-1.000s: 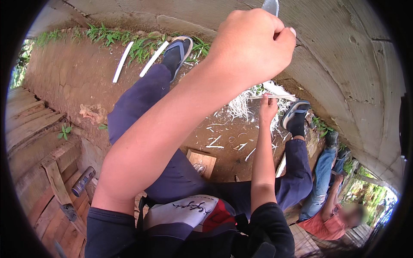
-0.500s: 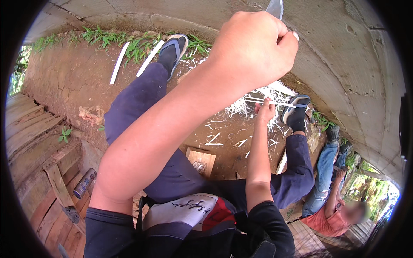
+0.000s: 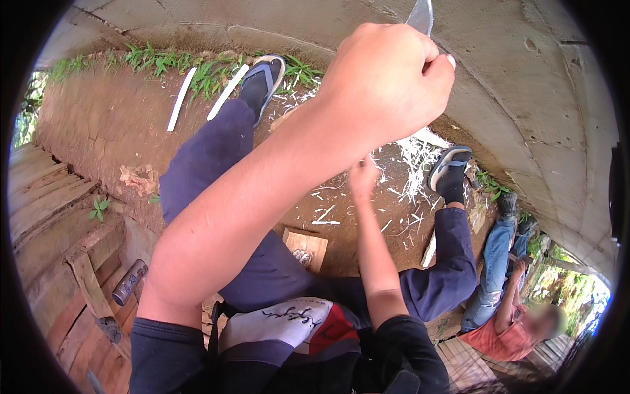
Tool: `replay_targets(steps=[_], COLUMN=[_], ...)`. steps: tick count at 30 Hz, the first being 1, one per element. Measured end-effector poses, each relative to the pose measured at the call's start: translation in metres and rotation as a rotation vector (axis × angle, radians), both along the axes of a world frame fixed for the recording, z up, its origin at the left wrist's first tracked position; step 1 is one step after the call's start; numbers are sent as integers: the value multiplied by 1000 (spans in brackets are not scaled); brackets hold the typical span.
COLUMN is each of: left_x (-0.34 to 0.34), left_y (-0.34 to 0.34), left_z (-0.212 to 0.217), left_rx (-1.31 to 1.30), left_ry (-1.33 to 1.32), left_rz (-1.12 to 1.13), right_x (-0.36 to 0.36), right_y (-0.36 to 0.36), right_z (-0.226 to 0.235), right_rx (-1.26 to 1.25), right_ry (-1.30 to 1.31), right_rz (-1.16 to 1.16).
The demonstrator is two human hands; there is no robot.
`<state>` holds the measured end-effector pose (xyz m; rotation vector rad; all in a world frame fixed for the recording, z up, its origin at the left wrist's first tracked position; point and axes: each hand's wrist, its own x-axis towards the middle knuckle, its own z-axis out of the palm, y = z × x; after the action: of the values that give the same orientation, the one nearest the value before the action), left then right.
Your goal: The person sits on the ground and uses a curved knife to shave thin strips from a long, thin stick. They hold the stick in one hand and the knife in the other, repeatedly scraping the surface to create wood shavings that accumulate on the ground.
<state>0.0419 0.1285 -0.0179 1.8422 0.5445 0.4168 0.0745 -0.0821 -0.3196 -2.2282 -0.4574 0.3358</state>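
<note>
Head view, looking down past the knees: the left hand (image 3: 384,82) is raised close to the lens, its fingers curled tight into a fist around the handle of a knife (image 3: 420,16). The knife's grey blade sticks out of the top of the fist and points up and away from the person, its long axis nearly upright in the picture, tilted a little right, its tip cut off by the rim. Below that fist, the right hand (image 3: 363,176) reaches down toward the earth; whether its fingers are closed on anything cannot be told, as they are partly hidden behind the left forearm. Right of the right hand lies a heap of pale shavings (image 3: 410,171) on the reddish ground, beside a foot in a blue sandal (image 3: 449,164). Far left of the fist, two white strips (image 3: 203,95) lie side by side, slanting, near the grass. Below the right hand sits a small square wooden board (image 3: 307,248). Further left, a dark cylindrical can (image 3: 129,282) rests on wooden planks (image 3: 46,197).
</note>
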Motion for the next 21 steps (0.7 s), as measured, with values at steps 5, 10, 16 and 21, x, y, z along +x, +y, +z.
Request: replay_targets(steps=[5, 10, 16, 21], left_x=[1, -4, -17, -26], left_y=[-2, 1, 13, 23], left_z=[-1, -3, -5, -7], left_rx=[4, 19, 19, 81], left_ry=[-79, -61, -110, -77], left_rz=[16, 9, 34, 72], right_x=[-68, -86, -87, -80], right_y=[22, 12, 8, 21], right_z=[3, 1, -4, -18], right_rx=[20, -36, -102, 24], right_ry=[-260, -207, -103, 228], right_rz=[486, 664, 701, 300])
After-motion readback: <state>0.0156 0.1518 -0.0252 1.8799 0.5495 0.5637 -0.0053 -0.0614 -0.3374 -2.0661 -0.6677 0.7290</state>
